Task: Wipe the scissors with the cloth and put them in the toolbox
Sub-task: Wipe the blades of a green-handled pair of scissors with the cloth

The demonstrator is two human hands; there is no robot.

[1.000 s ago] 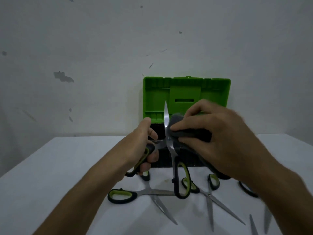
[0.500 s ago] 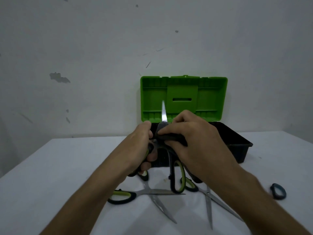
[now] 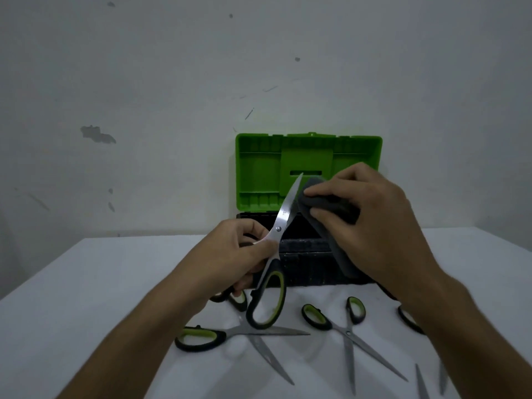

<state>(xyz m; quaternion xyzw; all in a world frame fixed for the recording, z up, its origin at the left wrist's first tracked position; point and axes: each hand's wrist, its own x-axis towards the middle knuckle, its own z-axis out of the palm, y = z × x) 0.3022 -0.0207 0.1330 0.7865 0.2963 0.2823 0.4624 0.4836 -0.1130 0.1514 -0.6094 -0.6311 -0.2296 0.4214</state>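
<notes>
My left hand [image 3: 239, 254] grips a pair of scissors [image 3: 270, 283] near the pivot, blade pointing up and to the right, black-and-green handle hanging down. My right hand [image 3: 371, 223] pinches a dark grey cloth [image 3: 325, 205] against the upper part of the blade; a tail of cloth hangs down over the box front. Behind both hands stands the toolbox [image 3: 305, 269], black tray with its green lid [image 3: 259, 168] raised upright against the wall.
More scissors lie spread open on the white table [image 3: 86, 298] below my hands: one pair at the left [image 3: 230, 335], one in the middle [image 3: 345, 332], and parts of others by my right forearm [image 3: 408, 321]. The wall rises right behind the toolbox.
My right hand with the cloth slid up the blade from near the pivot toward the tip. The held scissors tilted, blade now leaning right.
</notes>
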